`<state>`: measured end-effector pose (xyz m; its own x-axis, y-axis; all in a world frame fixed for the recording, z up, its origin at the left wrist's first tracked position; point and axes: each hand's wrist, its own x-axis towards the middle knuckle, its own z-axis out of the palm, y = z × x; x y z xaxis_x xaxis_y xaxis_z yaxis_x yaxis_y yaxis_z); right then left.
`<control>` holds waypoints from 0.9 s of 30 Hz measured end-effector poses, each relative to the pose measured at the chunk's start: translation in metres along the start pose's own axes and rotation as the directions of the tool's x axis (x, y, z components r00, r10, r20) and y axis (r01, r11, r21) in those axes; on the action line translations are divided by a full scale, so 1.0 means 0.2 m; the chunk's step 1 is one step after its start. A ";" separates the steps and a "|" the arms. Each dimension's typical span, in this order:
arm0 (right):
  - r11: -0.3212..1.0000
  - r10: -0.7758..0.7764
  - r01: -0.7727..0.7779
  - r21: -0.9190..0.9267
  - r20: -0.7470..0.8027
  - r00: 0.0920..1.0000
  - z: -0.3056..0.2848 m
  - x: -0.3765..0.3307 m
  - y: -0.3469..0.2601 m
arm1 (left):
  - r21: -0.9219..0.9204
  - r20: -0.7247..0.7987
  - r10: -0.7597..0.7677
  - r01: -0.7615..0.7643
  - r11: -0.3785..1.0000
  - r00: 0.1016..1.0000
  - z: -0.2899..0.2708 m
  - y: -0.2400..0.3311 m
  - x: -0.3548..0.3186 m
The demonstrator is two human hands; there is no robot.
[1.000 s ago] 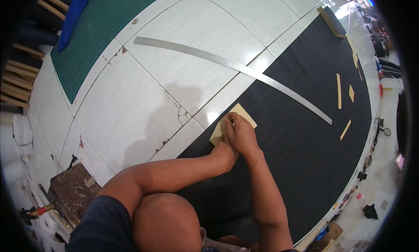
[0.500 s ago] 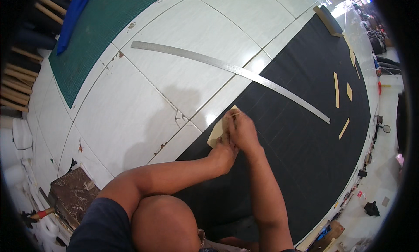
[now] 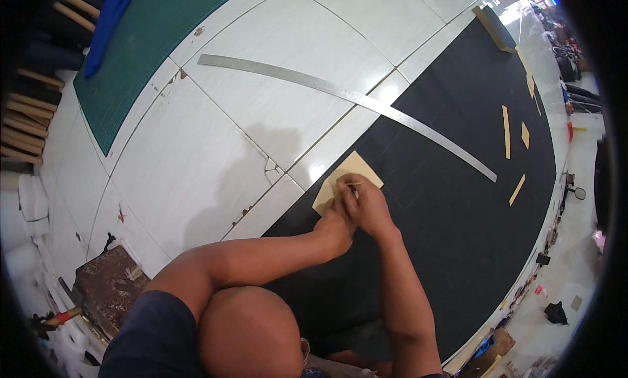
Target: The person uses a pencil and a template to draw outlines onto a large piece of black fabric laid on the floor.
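Observation:
A pale yellow card template (image 3: 355, 164) lies flat on a large sheet of black material (image 3: 445, 227), near its left edge. My left hand (image 3: 335, 222) rests on the template's lower part, fingers stretched over it and partly hidden by my right hand. Close against it, my right hand (image 3: 367, 204) is closed in a pinch on a thin, pale, pencil-like stick (image 3: 354, 183). The stick's tip is hidden by the fingers. Faint lines run across the black sheet. Beyond my hands, a long steel ruler (image 3: 353, 98) lies across the white tiles and the black sheet.
Narrow pale card strips (image 3: 506, 132) and a diamond-shaped card piece (image 3: 525, 135) lie at the sheet's right. A green cutting mat (image 3: 150, 57) is at the far left, beside several rolls (image 3: 26, 129). A worn brown block (image 3: 111, 286) stands at lower left.
My right hand has shifted slightly down and right over the template, uncovering its upper and right corners. The left hand has barely moved.

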<state>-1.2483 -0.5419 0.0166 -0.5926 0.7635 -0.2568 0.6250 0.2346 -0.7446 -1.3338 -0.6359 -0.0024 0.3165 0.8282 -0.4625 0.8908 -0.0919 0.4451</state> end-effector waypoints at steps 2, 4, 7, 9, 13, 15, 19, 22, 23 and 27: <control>0.993 -0.084 0.094 -0.072 0.141 0.986 0.00 -0.02 -0.05 | 0.079 0.014 0.044 -0.045 0.996 0.999 0.07 0.00 0.01; 0.981 -0.164 0.177 -0.073 0.160 0.973 0.03 -0.03 -0.05 | 0.101 -0.020 0.072 -0.069 0.992 0.997 0.13 -0.01 0.02; 0.971 -0.182 0.206 -0.120 0.183 0.966 0.04 -0.03 -0.06 | 0.112 -0.149 0.087 -0.071 0.991 0.985 0.19 -0.01 0.01; 0.971 -0.184 0.208 -0.116 0.194 0.964 0.05 -0.02 -0.05 | 0.195 -0.236 0.107 -0.061 0.979 0.966 0.20 -0.01 0.00; 0.957 -0.231 0.272 -0.106 0.292 0.928 0.03 0.02 -0.05 | 0.165 -0.122 0.069 -0.048 0.985 0.990 0.16 0.00 -0.01; 0.950 -0.241 0.289 -0.114 0.320 0.916 0.04 0.04 -0.05 | 0.150 -0.206 0.096 -0.066 0.987 0.974 0.18 -0.01 -0.02; 0.941 -0.243 0.307 -0.145 0.346 0.906 0.04 0.05 -0.08 | 0.170 -0.195 0.099 -0.066 0.983 0.976 0.22 -0.02 -0.01; 0.936 -0.234 0.308 -0.170 0.352 0.906 0.03 0.05 -0.08 | 0.198 -0.201 0.097 -0.057 0.979 0.975 0.22 -0.01 -0.01; 0.937 -0.229 0.304 -0.170 0.356 0.906 0.03 0.05 -0.08 | 0.203 -0.198 0.101 -0.060 0.977 0.975 0.21 -0.01 -0.01; 0.919 -0.263 0.349 -0.181 0.376 0.888 0.05 0.07 -0.06 | 0.208 -0.248 0.104 -0.052 0.977 0.963 0.25 -0.03 0.00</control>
<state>-1.2685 -0.5401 0.0157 -0.8821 0.3901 -0.2639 0.4597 0.5910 -0.6628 -1.3237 -0.6633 -0.0428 0.3169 0.9251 -0.2091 0.9214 -0.2481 0.2990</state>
